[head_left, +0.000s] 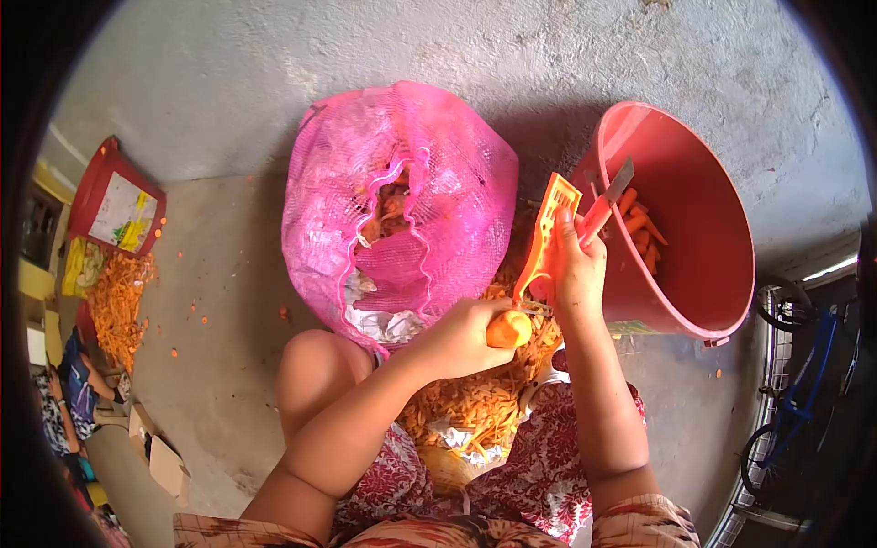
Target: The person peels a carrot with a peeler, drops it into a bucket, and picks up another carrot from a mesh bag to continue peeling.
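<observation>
My left hand (457,340) is closed around a carrot (509,330), whose thick end points to the right. My right hand (579,279) grips an orange peeler (541,239), its head right at the carrot. The same hand also holds a knife (610,199) with a red handle, blade pointing up toward the bucket. Under both hands, a heap of orange peelings (466,406) lies between my knees. Just beyond the left hand stands an opened pink mesh sack (320,205) with carrots or peelings inside.
A large red bucket (703,237) at the right holds several peeled carrots (643,228). Far left, a tipped red container (89,187) lies by another orange heap (119,301). People (80,384) are at the left edge, near a cardboard box (164,457). A blue bicycle (804,393) stands at right.
</observation>
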Demonstrator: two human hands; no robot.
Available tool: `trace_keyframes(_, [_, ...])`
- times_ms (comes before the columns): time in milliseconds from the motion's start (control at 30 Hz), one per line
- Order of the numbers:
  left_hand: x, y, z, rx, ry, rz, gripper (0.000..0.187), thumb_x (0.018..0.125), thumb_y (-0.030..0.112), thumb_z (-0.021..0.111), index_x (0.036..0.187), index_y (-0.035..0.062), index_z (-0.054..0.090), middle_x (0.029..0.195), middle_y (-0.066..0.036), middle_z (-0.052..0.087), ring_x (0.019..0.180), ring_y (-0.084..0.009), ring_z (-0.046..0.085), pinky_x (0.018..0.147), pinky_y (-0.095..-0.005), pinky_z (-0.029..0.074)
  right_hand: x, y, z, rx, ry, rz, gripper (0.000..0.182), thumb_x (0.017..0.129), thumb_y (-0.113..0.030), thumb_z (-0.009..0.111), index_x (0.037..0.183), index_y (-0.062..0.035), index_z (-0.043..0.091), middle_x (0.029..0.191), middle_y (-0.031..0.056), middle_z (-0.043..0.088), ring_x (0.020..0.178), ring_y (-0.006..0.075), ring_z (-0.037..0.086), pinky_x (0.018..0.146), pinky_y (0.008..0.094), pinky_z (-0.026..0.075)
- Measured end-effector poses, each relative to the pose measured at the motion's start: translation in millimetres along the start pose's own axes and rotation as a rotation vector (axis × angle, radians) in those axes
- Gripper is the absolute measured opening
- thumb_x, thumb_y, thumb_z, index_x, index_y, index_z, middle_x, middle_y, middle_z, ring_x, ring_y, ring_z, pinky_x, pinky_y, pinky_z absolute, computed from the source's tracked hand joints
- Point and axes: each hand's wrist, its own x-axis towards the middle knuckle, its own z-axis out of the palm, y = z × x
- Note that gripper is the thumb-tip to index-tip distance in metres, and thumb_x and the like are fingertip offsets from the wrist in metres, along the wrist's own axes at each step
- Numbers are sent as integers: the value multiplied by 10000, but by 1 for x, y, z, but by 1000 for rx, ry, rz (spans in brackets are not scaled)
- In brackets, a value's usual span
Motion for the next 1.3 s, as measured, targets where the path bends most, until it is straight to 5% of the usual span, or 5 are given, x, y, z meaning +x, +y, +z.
trace_keyframes(367, [4, -12, -4, 493, -381, -150, 220, 673, 224, 630, 818, 68, 576, 715, -139, 575, 661, -275, 573, 585, -353, 445, -2, 12, -14, -627, -140, -114, 185, 818, -195, 536, 852, -17, 569, 567, 52, 521, 509, 72, 465, 480, 239, 387])
trace_keyframes(500, [-15, -39, 23, 861, -519, -158, 186, 627, 170, 618, 790, 88, 579, 706, -120, 575, 703, -283, 577, 611, -397, 450, -9, 10, -28, -984, -223, -215, 216, 772, -231, 536, 749, -16, 542, 666, 217, 551, 673, 373, 543, 571, 410, 434])
trace_keyframes(900, [1, 50, 69, 748, -1290, 21, 215, 566, 154, 607, 751, 55, 561, 675, -118, 582, 634, -272, 563, 582, -370, 448, -42, 39, -85, -1145, -436, -165, 223, 722, -246, 542, 804, -39, 561, 684, 177, 583, 680, 349, 569, 647, 412, 445])
trace_keyframes(1100, [72, 184, 53, 1053, 289, 567, 620, 649, 247, 651, 1132, -23, 371, 1230, -236, 298, 1127, -342, 351, 909, -360, 354, -67, 49, -80, -1286, -776, -186, 241, 761, -251, 489, 878, -47, 542, 796, 161, 593, 761, 310, 577, 678, 399, 449])
trace_keyframes(1300, [57, 104, 16, 711, 56, 198, 368, 732, 251, 604, 1007, 29, 503, 1117, -180, 435, 1039, -303, 440, 877, -345, 361, -69, 31, -85, -1219, -730, -242, 252, 741, -242, 504, 888, -40, 534, 792, 168, 590, 760, 315, 575, 670, 405, 449])
